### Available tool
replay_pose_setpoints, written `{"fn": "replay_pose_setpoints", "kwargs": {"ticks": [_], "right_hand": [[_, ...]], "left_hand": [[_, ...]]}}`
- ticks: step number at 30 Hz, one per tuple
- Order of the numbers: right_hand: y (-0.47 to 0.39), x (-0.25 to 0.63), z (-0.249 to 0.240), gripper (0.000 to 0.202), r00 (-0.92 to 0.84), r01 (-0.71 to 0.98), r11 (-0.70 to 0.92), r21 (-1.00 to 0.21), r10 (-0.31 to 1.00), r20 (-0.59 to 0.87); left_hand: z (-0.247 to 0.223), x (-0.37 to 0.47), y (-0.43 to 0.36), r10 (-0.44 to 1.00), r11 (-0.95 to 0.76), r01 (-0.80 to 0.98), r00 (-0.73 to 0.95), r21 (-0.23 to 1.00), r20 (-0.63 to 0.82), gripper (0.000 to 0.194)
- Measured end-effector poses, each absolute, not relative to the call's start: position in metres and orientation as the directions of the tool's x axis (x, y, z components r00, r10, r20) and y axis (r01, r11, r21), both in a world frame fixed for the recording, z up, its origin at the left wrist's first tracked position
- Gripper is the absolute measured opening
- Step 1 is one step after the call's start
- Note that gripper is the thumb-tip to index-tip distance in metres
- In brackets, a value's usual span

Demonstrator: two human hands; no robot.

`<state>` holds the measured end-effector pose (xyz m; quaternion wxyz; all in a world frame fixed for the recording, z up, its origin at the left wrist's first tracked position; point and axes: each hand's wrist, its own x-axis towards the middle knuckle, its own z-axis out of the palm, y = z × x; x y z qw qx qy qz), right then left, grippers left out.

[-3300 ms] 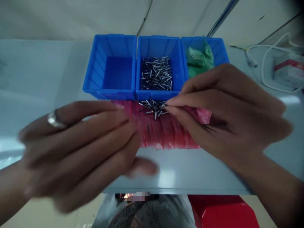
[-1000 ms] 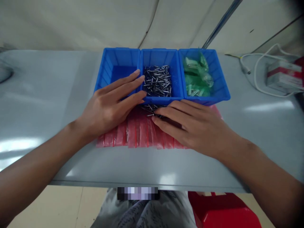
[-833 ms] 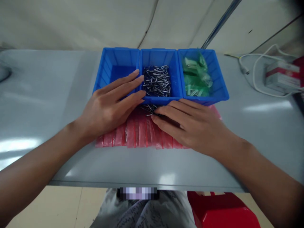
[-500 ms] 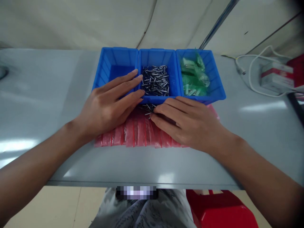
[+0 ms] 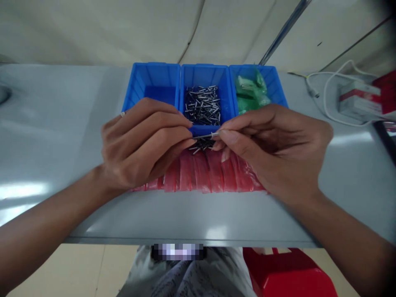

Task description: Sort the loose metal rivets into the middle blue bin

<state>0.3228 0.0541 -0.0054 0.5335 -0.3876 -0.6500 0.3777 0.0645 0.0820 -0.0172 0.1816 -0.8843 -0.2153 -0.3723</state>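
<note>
A single pop rivet [image 5: 206, 136] is stretched level between my hands. My left hand [image 5: 145, 144] pinches the thin pin end with thumb and fingers. The thicker, flanged end sits between the thumb and forefinger of my right hand [image 5: 272, 148]. Just below the rivet is a small pile of loose rivets [image 5: 202, 145], partly covered by my fingers. Under both hands lies a row of pink zip bags [image 5: 201, 173]. Behind them a blue bin [image 5: 206, 74] holds many more rivets.
The left blue bin [image 5: 156, 74] shows a bare floor. Green plastic packets [image 5: 250, 93] fill the right blue bin [image 5: 278, 84]. White cable [image 5: 328, 93] and a small box [image 5: 360, 101] lie at the right. A red stool [image 5: 293, 272] stands below the table's front edge.
My right hand has lifted from the loose pile and turned palm inward with a rivet. My left hand has closed from flat fingers into a pinch on the rivet's pin.
</note>
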Motion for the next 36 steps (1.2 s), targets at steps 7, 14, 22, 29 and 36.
{"fn": "replay_pose_setpoints", "kwargs": {"ticks": [7,14,22,29,36], "right_hand": [[0.055,0.321,-0.005,0.016,-0.150,0.024,0.367,-0.930,0.921,0.359],[0.053,0.320,-0.004,0.014,-0.182,0.089,0.423,-0.902,0.897,0.402],[0.050,0.321,-0.001,0.010,-0.163,0.133,0.373,-0.918,0.922,0.351],[0.061,0.331,-0.001,0.022,-0.082,0.033,0.345,-0.938,0.936,0.341],[0.060,0.341,-0.011,0.020,-0.716,0.515,0.857,-0.034,0.451,0.532]], "left_hand": [[-0.017,0.065,0.085,0.254,-0.864,0.493,0.599,-0.099,0.759,0.027],[-0.021,0.066,0.088,0.193,-0.879,0.457,0.604,-0.138,0.773,0.013],[-0.017,0.059,0.089,0.151,-0.886,0.418,0.669,-0.200,0.728,0.027],[-0.017,0.057,0.085,0.318,-0.812,0.572,0.599,-0.115,0.734,0.009],[-0.021,0.059,0.084,0.498,-0.796,0.605,0.678,-0.026,0.541,0.034]]}}
